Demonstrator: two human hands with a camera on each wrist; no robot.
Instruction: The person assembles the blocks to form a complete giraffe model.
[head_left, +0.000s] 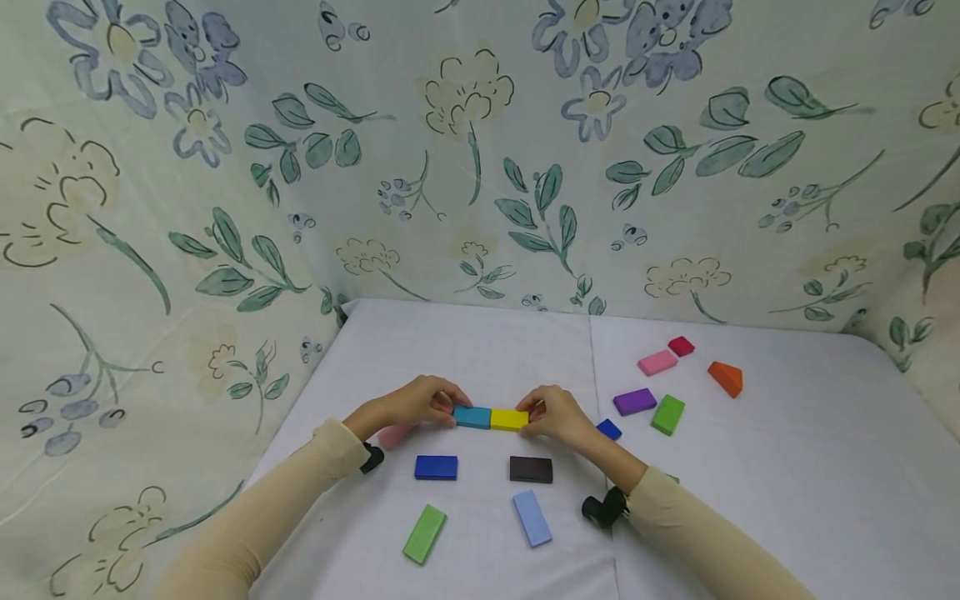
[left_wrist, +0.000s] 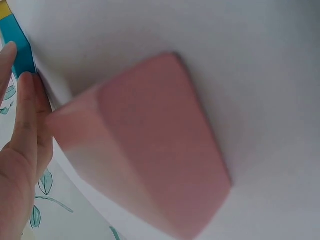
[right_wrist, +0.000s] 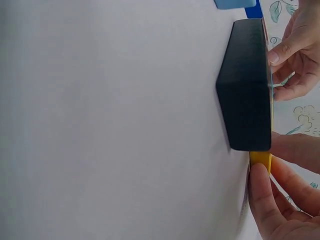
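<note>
A turquoise block (head_left: 472,417) and a yellow block (head_left: 509,420) lie end to end on the white cloth in the head view, their short ends touching. My left hand (head_left: 420,401) pinches the turquoise block at its left end. At the yellow block's right end, my right hand (head_left: 558,414) grips with thumb and fingers. A pink block (left_wrist: 160,145) looms large in the left wrist view, beside the left hand and partly behind it in the head view. Nearer to me than the pair sit a dark blue block (head_left: 436,467) and a dark brown or black block (head_left: 531,469).
Closer in lie a light green block (head_left: 425,534) and a light blue block (head_left: 532,518). On the right are purple (head_left: 634,402), green (head_left: 668,414), pink (head_left: 657,362), red (head_left: 681,346) and orange (head_left: 726,378) blocks. A blue block (head_left: 609,429) shows beside the right forearm. Floral fabric (head_left: 465,208) hangs behind.
</note>
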